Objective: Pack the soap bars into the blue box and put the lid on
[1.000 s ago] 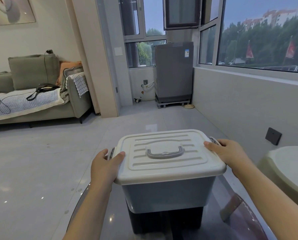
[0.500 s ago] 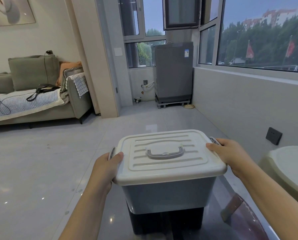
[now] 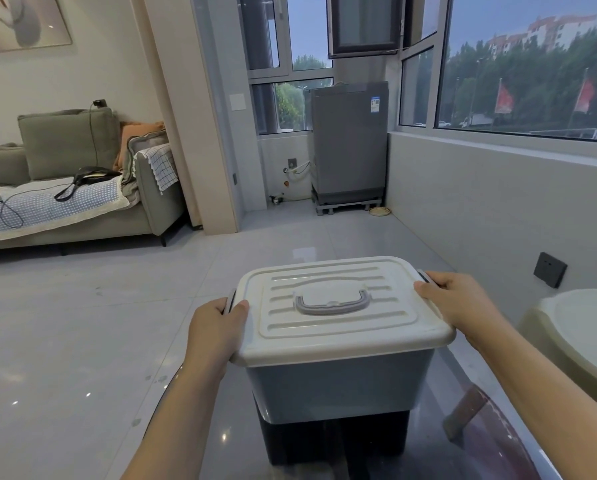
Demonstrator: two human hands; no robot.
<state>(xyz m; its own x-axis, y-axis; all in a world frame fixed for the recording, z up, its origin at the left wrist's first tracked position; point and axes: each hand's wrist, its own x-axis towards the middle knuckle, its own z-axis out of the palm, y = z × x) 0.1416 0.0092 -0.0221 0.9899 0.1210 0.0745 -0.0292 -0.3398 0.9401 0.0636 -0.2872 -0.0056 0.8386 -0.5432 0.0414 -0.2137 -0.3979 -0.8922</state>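
The blue box (image 3: 338,386) stands on a dark glass table (image 3: 234,438) right in front of me. Its white lid (image 3: 328,327) with a grey handle (image 3: 331,301) sits on top and covers the inside, so no soap bars can be seen. My left hand (image 3: 217,327) grips the lid's left edge at the grey side latch, thumb on top. My right hand (image 3: 456,299) holds the lid's right edge over the other latch, fingers curled down the side.
A pale round stool or tub (image 3: 581,341) stands at the right beside the table. A low white wall (image 3: 498,202) runs along the right. A grey washing machine (image 3: 349,143) is at the back, a sofa (image 3: 82,188) at the left across open tiled floor.
My left hand slid slightly back along the lid's left edge, its thumb pulling in from the lid top toward the latch. The box and right hand stayed put.
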